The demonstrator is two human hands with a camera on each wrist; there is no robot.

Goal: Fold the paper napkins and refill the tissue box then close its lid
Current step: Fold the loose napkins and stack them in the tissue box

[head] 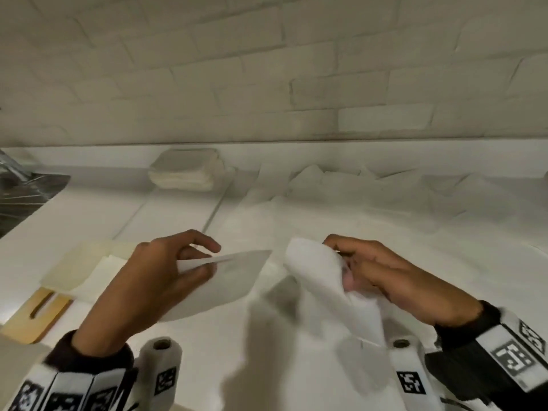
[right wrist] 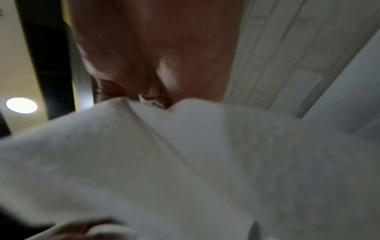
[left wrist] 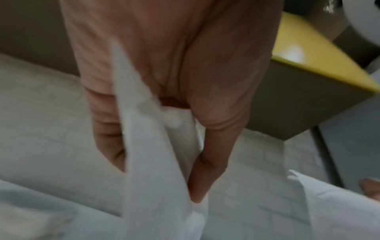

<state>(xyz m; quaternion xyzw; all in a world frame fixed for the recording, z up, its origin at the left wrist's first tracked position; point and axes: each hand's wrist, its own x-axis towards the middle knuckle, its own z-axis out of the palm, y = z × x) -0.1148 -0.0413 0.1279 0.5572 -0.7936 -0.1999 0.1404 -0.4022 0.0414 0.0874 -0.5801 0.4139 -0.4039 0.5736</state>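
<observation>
Napkins filled both of your hands at this moment. Your left hand (head: 154, 268), at lower left of centre in the head view, pinched a flat folded napkin (head: 228, 280) between thumb and fingers, the sheet sticking out to the right and held clear of the white counter (head: 178, 215). In the left wrist view the fingers (left wrist: 207, 162) lay closed along a white sheet, blurred by motion. Your right hand (head: 394, 277), at lower right of centre, had its fingers curled round a second napkin (head: 320, 274), which draped loosely over and below the hand. The two sheets were near each other but apart. The tissue box (head: 74, 265) stood open at the left edge of the frame, just beside your left hand, with white paper lying in it; its wooden slotted lid (head: 38, 315) lay just below it on the counter. A stack of folded napkins (head: 184, 173) sat near the brick wall (head: 267, 69) at upper centre, and loose napkins (head: 370, 185) lay spread at upper right.
</observation>
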